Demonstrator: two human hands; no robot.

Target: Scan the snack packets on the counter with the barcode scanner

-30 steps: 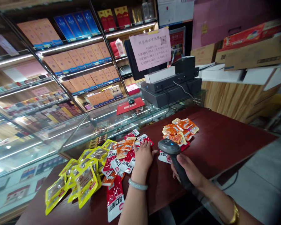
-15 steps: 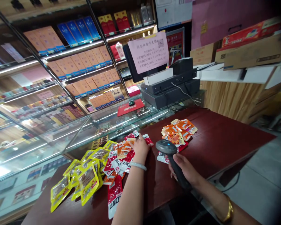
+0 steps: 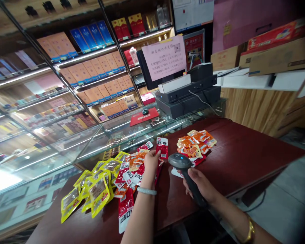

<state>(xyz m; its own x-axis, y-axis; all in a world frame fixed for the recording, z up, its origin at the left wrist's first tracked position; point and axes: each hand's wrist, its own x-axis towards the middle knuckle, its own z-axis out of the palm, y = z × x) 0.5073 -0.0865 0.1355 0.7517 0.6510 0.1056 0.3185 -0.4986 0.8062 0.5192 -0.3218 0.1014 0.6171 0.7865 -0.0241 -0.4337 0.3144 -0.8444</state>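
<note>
Between the thumb and fingers of my left hand (image 3: pixel 151 161) is a red and white snack packet (image 3: pixel 162 148), raised upright over the pile. My right hand (image 3: pixel 198 183) is wrapped round the handle of a dark barcode scanner (image 3: pixel 180 161), whose head points toward the left hand. Under and beside my left hand lie more red packets (image 3: pixel 126 203) mixed with orange packets (image 3: pixel 138 160). To their left is a heap of yellow packets (image 3: pixel 99 193) with clear windows. Beyond the scanner sits another pile of orange packets (image 3: pixel 196 141), with red and white ones partly hidden beneath it.
The packets lie on a dark red table (image 3: pixel 244 152). Behind it runs a glass counter (image 3: pixel 96 145) with a red mouse pad (image 3: pixel 142 119), a black cash drawer (image 3: pixel 188 101) and a monitor carrying a pink sign (image 3: pixel 164 59). Cardboard boxes (image 3: pixel 277 62) stand at the right.
My left hand has closed on a red packet and lifted it from the pile, turning it upright. The scanner stays in my right hand at nearly the same place. The view has shifted slightly.
</note>
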